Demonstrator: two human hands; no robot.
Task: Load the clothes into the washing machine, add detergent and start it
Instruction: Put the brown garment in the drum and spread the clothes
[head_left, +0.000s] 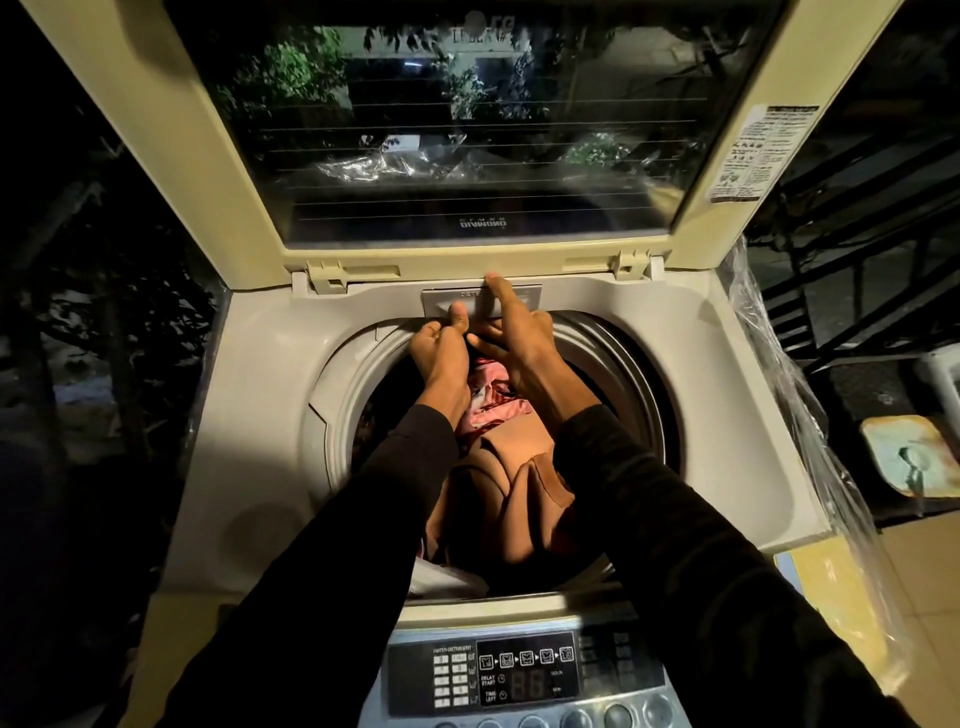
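Note:
A top-loading washing machine (249, 395) stands in front of me with its glass lid (467, 130) raised. Clothes lie in the drum: a brown garment (504, 499) on top, pink and red cloth (493, 395) behind it. At the back rim sits the grey detergent drawer (441, 301). My left hand (441, 353) reaches over the drum, thumb on the drawer's front, fingers curled under its edge. My right hand (514, 332) is beside it, index finger stretched up to the drawer's top edge, other fingers on its front. No detergent container is in view.
The control panel (524, 675) with display and buttons is at the near edge. Clear plastic wrap (810, 415) hangs down the machine's right side. A stained square object (909, 457) lies on the floor at the right. Dark foliage fills the left.

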